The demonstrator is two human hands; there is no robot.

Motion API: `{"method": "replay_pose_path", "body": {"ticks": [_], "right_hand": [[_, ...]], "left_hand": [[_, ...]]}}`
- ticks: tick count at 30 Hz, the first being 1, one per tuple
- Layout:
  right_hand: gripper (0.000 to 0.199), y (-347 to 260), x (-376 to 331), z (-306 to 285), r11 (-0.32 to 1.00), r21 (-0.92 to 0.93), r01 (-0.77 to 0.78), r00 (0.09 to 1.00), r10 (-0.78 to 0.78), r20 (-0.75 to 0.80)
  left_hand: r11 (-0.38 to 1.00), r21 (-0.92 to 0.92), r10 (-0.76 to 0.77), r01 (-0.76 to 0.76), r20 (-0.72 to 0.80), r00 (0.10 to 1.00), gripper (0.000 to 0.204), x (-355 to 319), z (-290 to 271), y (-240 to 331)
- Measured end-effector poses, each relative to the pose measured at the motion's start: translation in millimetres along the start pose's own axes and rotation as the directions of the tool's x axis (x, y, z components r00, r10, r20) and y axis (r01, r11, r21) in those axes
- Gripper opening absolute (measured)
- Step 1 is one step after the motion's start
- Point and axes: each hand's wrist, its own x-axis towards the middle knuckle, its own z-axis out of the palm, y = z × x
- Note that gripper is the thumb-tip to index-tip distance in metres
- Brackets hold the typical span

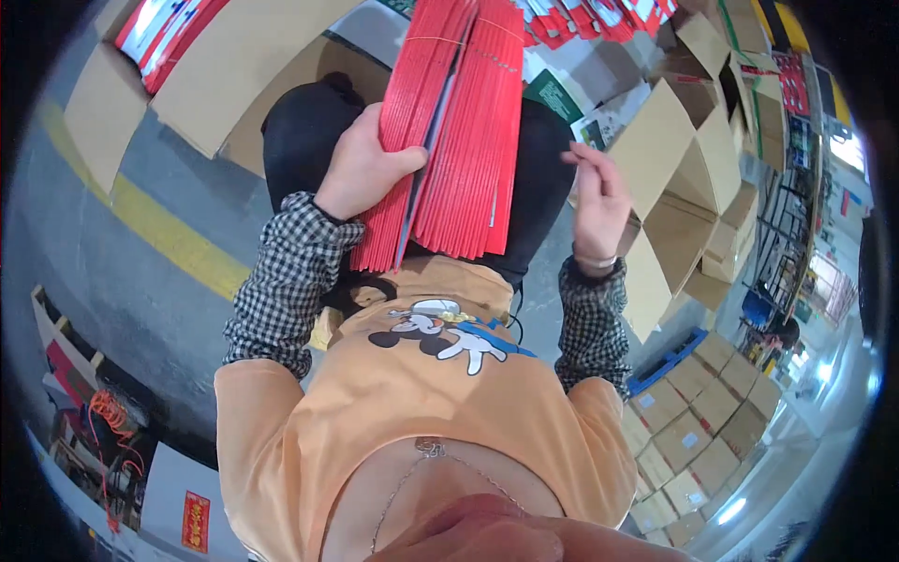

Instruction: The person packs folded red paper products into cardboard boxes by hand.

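Observation:
Upright across my lap stands a thick bundle of thin, flat red packets (468, 169), their edges side by side in two groups. Bands run across both groups near the top. A gap with a bluish-white strip shows between them. My left hand (367, 164) grips the left group, its thumb over the front near the gap and the other fingers hidden behind. To the right, apart from the bundle, my right hand (599, 206) is raised with loosely bent fingers, and nothing is seen in it.
Open cardboard boxes (253, 56) stand ahead on the left, one with red-and-white packs (164, 37). More open cartons (670, 187) are on the right. Further red packs (599, 19) lie ahead, beside a green item (554, 94). Stacked closed cartons (707, 403) sit at the lower right.

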Motion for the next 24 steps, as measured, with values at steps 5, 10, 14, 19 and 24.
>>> {"method": "replay_pose_path", "body": {"ticks": [5, 10, 14, 19, 24], "right_hand": [[0.018, -50.9, -6.7, 60.8, 0.842, 0.108, 0.529, 0.681, -0.497, 0.538], [0.019, -50.8, 0.0, 60.3, 0.750, -0.003, 0.662, 0.589, -0.518, 0.620], [0.026, -49.4, 3.9, 48.1, 0.656, -0.139, 0.742, 0.503, -0.407, 0.763], [0.033, -49.7, 3.4, 40.3, 0.648, -0.112, 0.753, 0.435, -0.363, 0.824], [0.032, -52.1, 5.1, 39.8, 0.637, -0.096, 0.765, 0.403, -0.357, 0.843]], "left_hand": [[1.000, 0.007, 0.026, -0.027, 0.030, 0.999, 0.054, 2.1, -0.9, -0.2], [0.999, 0.047, 0.011, -0.012, 0.031, 0.999, 0.054, 1.1, -1.7, 5.4], [0.998, 0.060, 0.026, -0.029, 0.049, 0.998, 0.054, -0.7, -2.7, 8.4], [0.999, 0.045, 0.006, -0.009, 0.075, 0.997, 0.053, -1.0, -3.3, 12.7], [0.998, 0.062, 0.022, -0.027, 0.079, 0.997, 0.054, 0.5, -2.3, 10.1]]}}
